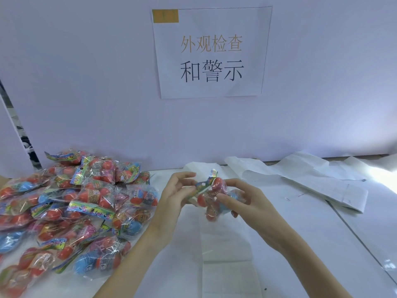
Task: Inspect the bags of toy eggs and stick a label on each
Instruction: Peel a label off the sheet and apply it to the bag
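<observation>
A clear bag of red and blue toy eggs (pixel 214 196) with a colourful header card is held up above the white table, between both hands. My left hand (pixel 175 195) pinches the header card end with curled fingers. Fingers and thumb of my right hand (pixel 240 201) curl around the bag's egg-filled body. A big heap of similar egg bags (pixel 71 207) lies on the table to the left. A long white label backing strip (pixel 225 250) runs down the table under my hands.
A white partition wall (pixel 107 93) with a printed paper sign (pixel 211 52) stands behind the table. Crumpled white backing sheets (pixel 311 177) lie at the back right. A seam between table panels (pixel 352 224) runs diagonally on the right.
</observation>
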Motion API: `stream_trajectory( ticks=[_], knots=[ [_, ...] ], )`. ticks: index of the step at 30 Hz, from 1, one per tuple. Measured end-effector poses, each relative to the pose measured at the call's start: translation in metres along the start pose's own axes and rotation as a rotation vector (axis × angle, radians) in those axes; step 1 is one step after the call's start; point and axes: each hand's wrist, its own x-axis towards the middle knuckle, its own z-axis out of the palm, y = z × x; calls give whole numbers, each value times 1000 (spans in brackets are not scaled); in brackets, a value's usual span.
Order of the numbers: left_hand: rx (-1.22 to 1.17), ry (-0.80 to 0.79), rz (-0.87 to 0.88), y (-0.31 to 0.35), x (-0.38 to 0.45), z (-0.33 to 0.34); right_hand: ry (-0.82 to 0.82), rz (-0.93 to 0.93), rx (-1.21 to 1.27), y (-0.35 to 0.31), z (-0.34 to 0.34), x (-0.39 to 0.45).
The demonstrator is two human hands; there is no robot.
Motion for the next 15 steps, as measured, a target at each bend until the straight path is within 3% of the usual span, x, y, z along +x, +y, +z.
stream_trajectory(
  ticks=[4,15],
  knots=[
    [156,-73,27,0,-6,4,-26,-38,-50,1,0,-1],
    [259,135,203,-2,-7,12,6,3,49,3,12,0]
  ],
)
